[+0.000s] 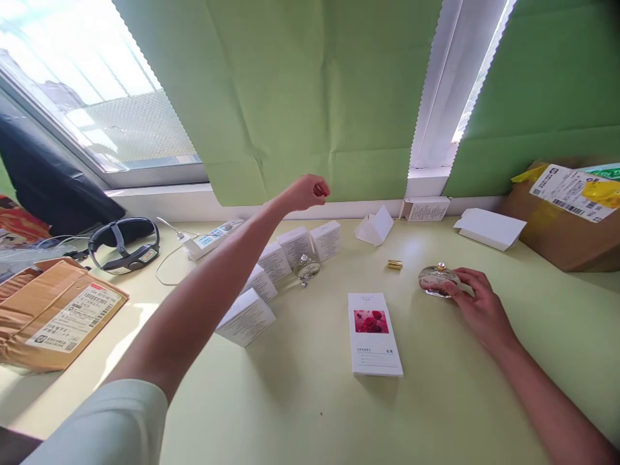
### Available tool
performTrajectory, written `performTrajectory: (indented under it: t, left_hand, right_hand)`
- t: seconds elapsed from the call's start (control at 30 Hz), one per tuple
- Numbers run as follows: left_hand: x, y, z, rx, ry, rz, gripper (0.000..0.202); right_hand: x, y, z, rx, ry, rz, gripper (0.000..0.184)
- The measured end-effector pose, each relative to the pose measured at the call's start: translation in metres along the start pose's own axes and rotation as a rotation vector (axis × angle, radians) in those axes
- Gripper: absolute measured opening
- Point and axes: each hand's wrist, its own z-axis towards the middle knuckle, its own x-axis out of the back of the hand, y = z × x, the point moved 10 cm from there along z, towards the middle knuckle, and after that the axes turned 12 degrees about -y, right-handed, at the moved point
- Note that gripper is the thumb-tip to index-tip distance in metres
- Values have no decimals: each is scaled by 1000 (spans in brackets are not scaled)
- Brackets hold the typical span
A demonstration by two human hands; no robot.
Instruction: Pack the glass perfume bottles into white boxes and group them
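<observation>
My right hand [479, 307] grips the right side of a round, flat glass perfume bottle [433, 279], with a pearl-like bead on its gold neck. The bottle stands on the table. My left hand [307, 192] is raised at the back with fingers curled; anything inside is hidden. Beneath my left arm, a second glass bottle [310, 270] tilts beside a row of white printed boxes [248, 318]. A small gold cylinder [394, 264] lies left of the held bottle. Nearer me lies a white box with a rose picture [374, 336].
Folded white card pieces [374, 226] and another white box [426, 208] rest by the windowsill. Cardboard parcels stand at left [62, 316] and right [562, 226]. A black head strap [124, 245] and a power strip [208, 242] with its cable lie at the back left.
</observation>
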Motion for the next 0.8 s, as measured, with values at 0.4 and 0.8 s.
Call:
performTrajectory:
  t: [0.4, 0.8]
  left_hand:
    - [-179, 62, -97, -189, 81, -937, 26]
    - [-203, 43, -111, -108, 148, -1070, 24]
  right_hand:
    - [-53, -19, 2, -1, -131, 87, 42]
    - [-68, -29, -17, 36, -185, 153, 34]
